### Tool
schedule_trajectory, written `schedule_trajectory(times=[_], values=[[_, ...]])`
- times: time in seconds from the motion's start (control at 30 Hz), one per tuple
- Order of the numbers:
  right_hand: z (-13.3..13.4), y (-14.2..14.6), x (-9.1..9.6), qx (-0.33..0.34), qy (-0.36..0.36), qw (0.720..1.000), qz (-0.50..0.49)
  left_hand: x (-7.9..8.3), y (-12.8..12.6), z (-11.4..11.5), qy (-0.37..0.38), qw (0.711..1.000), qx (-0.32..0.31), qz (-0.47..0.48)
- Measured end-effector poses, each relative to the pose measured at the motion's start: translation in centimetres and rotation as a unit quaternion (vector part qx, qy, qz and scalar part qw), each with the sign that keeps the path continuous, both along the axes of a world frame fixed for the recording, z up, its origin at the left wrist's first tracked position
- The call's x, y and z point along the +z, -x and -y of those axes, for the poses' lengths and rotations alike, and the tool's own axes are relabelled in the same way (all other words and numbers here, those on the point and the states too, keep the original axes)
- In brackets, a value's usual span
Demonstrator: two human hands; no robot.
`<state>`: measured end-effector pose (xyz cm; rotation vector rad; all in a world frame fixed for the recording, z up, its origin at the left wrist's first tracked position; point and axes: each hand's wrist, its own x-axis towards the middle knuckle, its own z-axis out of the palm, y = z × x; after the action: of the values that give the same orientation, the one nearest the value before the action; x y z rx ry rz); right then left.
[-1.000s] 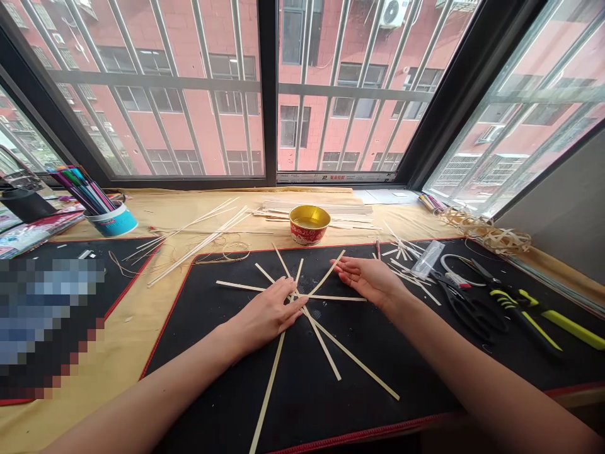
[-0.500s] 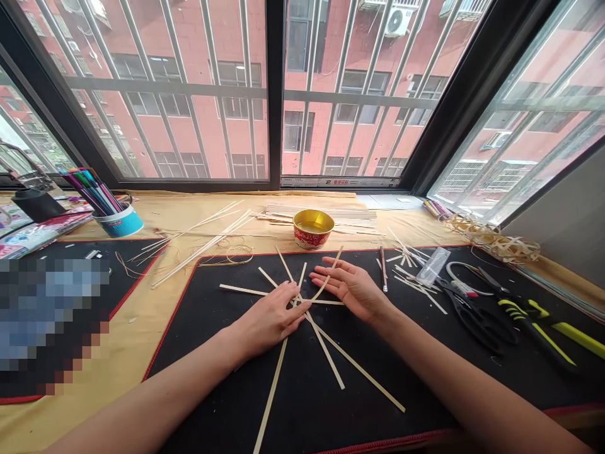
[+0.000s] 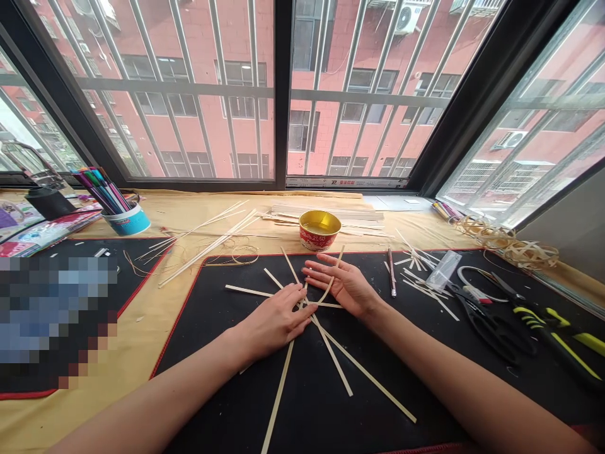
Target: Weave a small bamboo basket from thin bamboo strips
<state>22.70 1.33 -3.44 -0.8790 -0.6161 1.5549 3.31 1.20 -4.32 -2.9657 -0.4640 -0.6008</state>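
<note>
Several thin pale wooden strips, bamboo by the look of them, cross in a star (image 3: 282,383) on the black mat (image 3: 208,391). My left hand (image 3: 278,312) presses down on the crossing, thumb and fingers closed over the strips there, so the centre is partly hidden. Just right of it, my right hand (image 3: 350,287) is raised with its fingers stretched out. One strip (image 3: 337,267) bends upward in front of its palm and fingers. The right thumb cannot be made out.
A red and gold bowl (image 3: 320,239) stands behind the hands. Loose strips (image 3: 208,249) lie back left, near a blue pen cup (image 3: 126,222). To the right are a pencil (image 3: 392,274), short offcuts (image 3: 428,289), scissors (image 3: 491,331) and yellow-black pliers (image 3: 558,343).
My right hand has shifted slightly left, its fingertips closer to my left hand and further behind the bent strip. My left hand stays on the crossing. The whole view has moved slightly.
</note>
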Motion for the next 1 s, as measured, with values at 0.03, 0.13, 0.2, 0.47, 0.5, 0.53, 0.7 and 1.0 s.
schedule_trajectory(times=[0.03, 0.13, 0.2, 0.47, 0.5, 0.53, 0.7, 1.0], values=[[0.0, -0.1, -0.1, 0.009, -0.003, 1.000, -0.012, 0.0, 0.0, 0.0, 0.007, 1.000, 0.002, 0.000], [0.1, -0.2, -0.5, 0.022, -0.022, 0.999, -0.012, 0.1, 0.1, 0.1, 0.052, 0.999, 0.013, 0.006], [0.3, 0.1, -0.8, 0.013, -0.034, 0.999, 0.011, 0.2, 0.3, 0.1, 0.110, 0.994, 0.017, 0.023], [0.8, 1.5, -1.9, -0.048, -0.096, 0.987, 0.121, 0.3, 0.6, -0.5, 0.299, 0.946, 0.056, 0.116], [0.9, 1.6, -1.9, -0.045, -0.111, 0.983, 0.140, 0.4, 0.6, -0.5, 0.309, 0.942, 0.055, 0.120], [1.0, 1.7, -1.9, -0.039, -0.130, 0.977, 0.166, 0.5, 0.5, -0.5, 0.329, 0.934, 0.054, 0.127], [1.2, 1.6, -2.0, -0.010, -0.184, 0.952, 0.246, 1.4, 0.1, -0.4, 0.468, 0.852, 0.099, 0.215], [0.9, 1.6, -2.2, -0.019, -0.172, 0.949, 0.264, 3.6, -1.9, -6.6, 0.580, 0.680, 0.307, 0.328]])
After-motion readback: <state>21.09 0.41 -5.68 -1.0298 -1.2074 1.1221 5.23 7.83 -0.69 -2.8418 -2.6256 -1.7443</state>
